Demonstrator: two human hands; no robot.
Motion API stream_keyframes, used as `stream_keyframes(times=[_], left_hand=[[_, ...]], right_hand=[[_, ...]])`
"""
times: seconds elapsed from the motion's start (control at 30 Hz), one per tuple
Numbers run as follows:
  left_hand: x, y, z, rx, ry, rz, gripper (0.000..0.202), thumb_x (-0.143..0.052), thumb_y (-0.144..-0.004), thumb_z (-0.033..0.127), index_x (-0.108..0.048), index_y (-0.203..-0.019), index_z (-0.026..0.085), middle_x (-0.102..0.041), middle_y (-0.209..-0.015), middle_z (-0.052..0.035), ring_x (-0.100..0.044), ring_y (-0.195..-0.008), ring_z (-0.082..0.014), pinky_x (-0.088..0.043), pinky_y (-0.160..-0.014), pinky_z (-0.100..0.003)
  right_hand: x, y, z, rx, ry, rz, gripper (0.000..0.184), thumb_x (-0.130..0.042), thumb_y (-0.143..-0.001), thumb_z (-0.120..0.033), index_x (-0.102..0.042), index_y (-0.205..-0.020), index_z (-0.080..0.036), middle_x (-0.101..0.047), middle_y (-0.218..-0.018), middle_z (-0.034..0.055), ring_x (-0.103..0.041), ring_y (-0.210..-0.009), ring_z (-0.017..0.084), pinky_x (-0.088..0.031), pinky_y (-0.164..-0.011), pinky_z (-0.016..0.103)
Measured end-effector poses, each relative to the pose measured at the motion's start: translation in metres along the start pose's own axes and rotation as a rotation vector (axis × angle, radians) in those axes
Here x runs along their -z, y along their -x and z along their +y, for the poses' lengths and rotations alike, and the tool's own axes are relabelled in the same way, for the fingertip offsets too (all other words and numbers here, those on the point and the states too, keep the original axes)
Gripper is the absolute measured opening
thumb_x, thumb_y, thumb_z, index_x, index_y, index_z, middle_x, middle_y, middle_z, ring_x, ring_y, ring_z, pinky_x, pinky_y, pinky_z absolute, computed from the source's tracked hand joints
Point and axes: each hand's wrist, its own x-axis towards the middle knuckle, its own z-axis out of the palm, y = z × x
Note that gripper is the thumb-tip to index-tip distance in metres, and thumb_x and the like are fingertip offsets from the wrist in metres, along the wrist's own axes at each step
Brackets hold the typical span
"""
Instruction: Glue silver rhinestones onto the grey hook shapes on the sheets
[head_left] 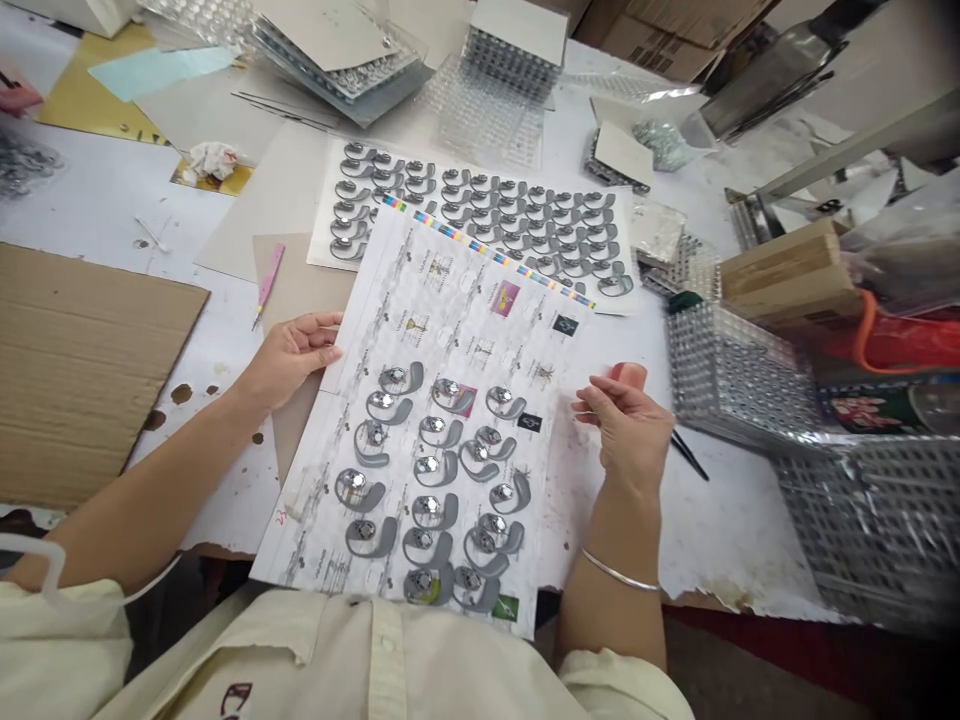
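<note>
**Hand Position at the Printed Sheet**

We lay out the current state of the work area as follows. The printed sheet (pixel 442 400) lies askew on the white workbench (pixel 750 540), with colour bars along its far edge. Its near edge reaches the front of the bench. Rows of grey hook-shaped pieces (pixel 427 500) sit on the sheet's lower half, each set with a clear faceted stone.

Our left hand (pixel 289 358) rests at the sheet's left edge, with the fingers extended and lying close together. We cannot tell whether it grips the paper or only touches it. Our right hand (pixel 622 425) is raised over the sheet's right side, with the thumb and fingertips drawn together in a pinch. A small reddish item (pixel 628 375) shows just above the fingertips. We cannot tell what it is, or whether the pinch holds anything.

Beneath the sheet's far edge lies a white board (pixel 480 205) carrying many more of the same pieces. A tan card (pixel 300 290) lies under the sheet's left side, with a pink-handled tool (pixel 271 280) beside it. Black-tipped tweezers (pixel 688 453) lie just beyond our right hand. Metal mesh trays (pixel 739 380) stand to the right, and a corrugated cardboard sheet (pixel 75 375) lies to the left.
</note>
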Motion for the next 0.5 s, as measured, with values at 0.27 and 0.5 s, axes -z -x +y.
stream_keyframes(times=[0.27,0.5], left_hand=[[0.002,-0.002,-0.001,-0.01,0.02,0.012,0.049,-0.083,-0.066,0.022,-0.065,-0.111,0.017,-0.073,-0.097,-0.006,-0.069,-0.083,-0.0191,-0.058,-0.065,-0.022],[0.003,-0.003,-0.001,-0.016,0.009,0.028,0.049,-0.085,-0.063,0.024,-0.066,-0.108,0.016,-0.073,-0.095,-0.0071,-0.07,-0.082,-0.019,-0.058,-0.062,-0.021]], right_hand=[[0.057,-0.001,-0.017,0.037,-0.256,-0.186,0.029,-0.081,-0.051,-0.041,-0.072,-0.077,-0.03,-0.05,-0.044,-0.0054,-0.039,-0.033,0.008,-0.034,-0.034,0.024],[0.085,-0.001,-0.015,0.455,-0.452,0.703,0.037,-0.032,-0.09,-0.039,-0.067,-0.091,-0.054,-0.061,-0.079,-0.0072,-0.047,-0.047,0.004,-0.035,-0.04,0.02]])
